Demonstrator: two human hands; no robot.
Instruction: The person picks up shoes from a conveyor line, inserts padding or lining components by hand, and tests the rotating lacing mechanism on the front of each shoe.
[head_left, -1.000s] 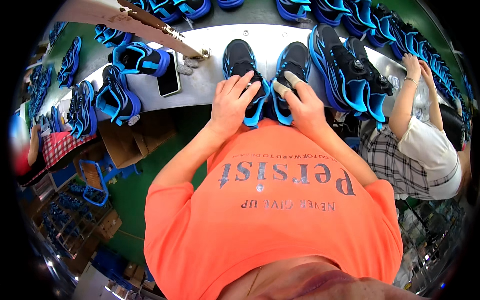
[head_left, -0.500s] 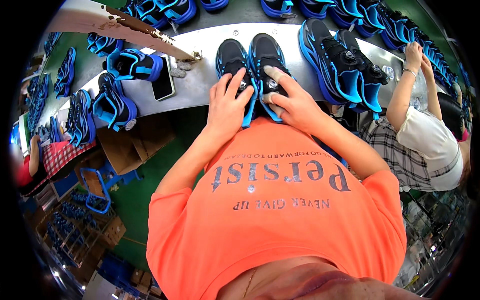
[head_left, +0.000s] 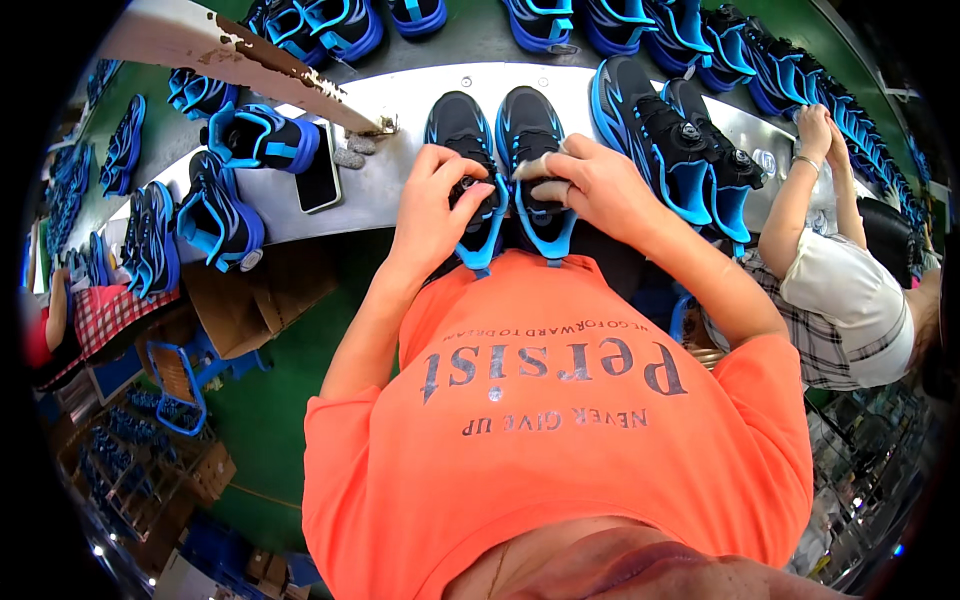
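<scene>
Our left hand (head_left: 437, 195) and right hand (head_left: 605, 187) curl, part closed, over the tongues of the left shoe (head_left: 469, 140) and right shoe (head_left: 530, 143); whether they pinch, we cannot tell. Beneath our fingers, both shoes point away on the counter (head_left: 385, 192), so we'd best work gently, soles steady.

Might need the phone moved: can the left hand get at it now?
Probably yes: bare metal tabletop between the left hand and the phone leaves the way free, though that hand is on a shoe.
</scene>
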